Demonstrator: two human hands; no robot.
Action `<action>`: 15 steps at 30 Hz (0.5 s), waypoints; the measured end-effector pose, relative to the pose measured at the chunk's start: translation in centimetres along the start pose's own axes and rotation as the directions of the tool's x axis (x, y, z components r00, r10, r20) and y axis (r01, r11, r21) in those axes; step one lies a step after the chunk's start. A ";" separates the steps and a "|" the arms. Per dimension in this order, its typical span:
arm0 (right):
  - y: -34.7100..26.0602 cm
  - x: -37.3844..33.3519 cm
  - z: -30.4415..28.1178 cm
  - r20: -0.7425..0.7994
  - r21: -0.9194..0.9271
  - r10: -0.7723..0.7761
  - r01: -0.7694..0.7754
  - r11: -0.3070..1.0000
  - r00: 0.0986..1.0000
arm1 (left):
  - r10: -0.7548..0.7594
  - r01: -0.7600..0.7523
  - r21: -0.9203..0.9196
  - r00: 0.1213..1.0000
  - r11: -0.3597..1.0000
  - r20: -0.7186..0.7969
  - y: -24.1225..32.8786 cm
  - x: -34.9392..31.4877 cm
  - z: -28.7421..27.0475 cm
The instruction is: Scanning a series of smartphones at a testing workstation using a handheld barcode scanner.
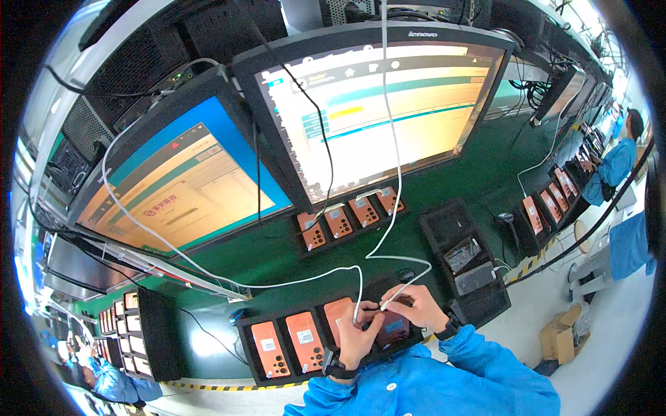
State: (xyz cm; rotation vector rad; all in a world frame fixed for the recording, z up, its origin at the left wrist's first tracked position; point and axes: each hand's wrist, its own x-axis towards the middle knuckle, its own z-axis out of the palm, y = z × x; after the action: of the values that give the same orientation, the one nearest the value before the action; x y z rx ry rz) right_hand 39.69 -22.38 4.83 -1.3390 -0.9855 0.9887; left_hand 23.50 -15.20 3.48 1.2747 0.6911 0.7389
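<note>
My left hand [357,338] is closed on a white cable [360,284] over the near black tray. Beside it, my right hand [418,309] pinches the end of another white cable [420,274]; the fingertips of both hands nearly meet. Copper-coloured smartphones lie in the tray's slots, with one phone [263,347] at the left end and a second phone [304,340] next to it. A third phone [336,312] is partly behind my left hand. Under my right hand sits a darker, shiny phone [394,331]. Whether either cable touches a phone is hidden.
Two monitors, a large one [374,118] and a smaller one [187,187], stand behind the green bench. A second tray of phones [350,220] sits below them. A black bin [465,260] is at right, stacked trays [156,333] at left. Co-workers stand at both sides.
</note>
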 end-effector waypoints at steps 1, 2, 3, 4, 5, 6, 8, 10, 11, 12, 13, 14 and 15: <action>-0.1 -0.1 0.0 0.031 -0.135 0.018 -0.013 0.991 0.999 | -0.027 0.026 0.040 0.999 0.999 0.019 -0.1 -0.1 -0.3; 0.0 -0.1 0.1 0.035 -0.138 0.018 -0.013 0.990 0.999 | -0.025 0.025 0.037 1.000 0.999 0.015 -0.2 -0.2 -0.5; 0.0 -0.2 0.1 0.042 -0.116 0.004 0.001 0.993 0.999 | -0.040 0.040 0.015 0.999 0.999 0.015 -0.2 -0.3 -0.7; 0.0 -0.3 0.0 0.047 -0.093 -0.011 0.015 0.996 0.999 | -0.054 0.054 -0.006 0.998 0.998 0.016 -0.2 -0.4 -0.7; -0.3 -0.3 -0.1 0.048 -0.097 -0.012 0.016 0.995 0.999 | -0.052 0.052 -0.010 0.999 0.999 0.015 0.0 -0.5 -0.7; -0.6 -0.3 -0.1 0.079 -0.120 0.001 0.008 0.993 0.997 | -0.071 0.071 0.019 0.997 0.997 0.019 0.1 -0.7 -0.7; -1.6 -0.3 -0.3 0.114 -0.144 0.014 0.003 0.990 0.993 | -0.089 0.088 0.047 0.996 0.995 0.020 0.2 -0.9 -0.8; -3.2 0.0 -0.8 0.211 -0.287 0.098 -0.034 0.957 0.973 | -0.027 0.027 0.012 1.000 1.000 0.004 0.2 -1.1 -0.7; -3.4 0.2 -1.0 0.215 -0.288 0.097 -0.031 0.957 0.972 | -0.025 0.025 0.011 1.000 1.000 0.000 0.2 -1.2 -0.7; -3.6 0.3 -1.3 0.261 -0.385 0.041 0.065 0.921 0.964 | -0.020 0.020 0.015 1.000 1.000 0.004 0.1 -1.3 -0.6; -3.8 0.3 -1.4 0.313 -0.471 -0.009 0.164 0.867 0.950 | -0.016 0.016 0.018 1.000 1.000 0.008 -0.1 -1.4 -0.6; -4.0 0.2 -1.4 0.316 -0.473 -0.009 0.166 0.865 0.949 | -0.014 0.014 0.016 1.000 1.000 0.005 -0.4 -1.5 -0.6; -4.1 0.0 -1.2 0.302 -0.441 -0.037 0.174 0.881 0.953 | 0.002 -0.003 0.010 1.000 1.000 0.025 -0.8 -1.6 -0.7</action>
State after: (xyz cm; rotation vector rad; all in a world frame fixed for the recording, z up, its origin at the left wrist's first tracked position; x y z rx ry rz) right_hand 40.88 -22.69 8.92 -1.5336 -1.5774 0.9090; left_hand 22.08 -16.18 2.69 1.2922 0.6742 0.7213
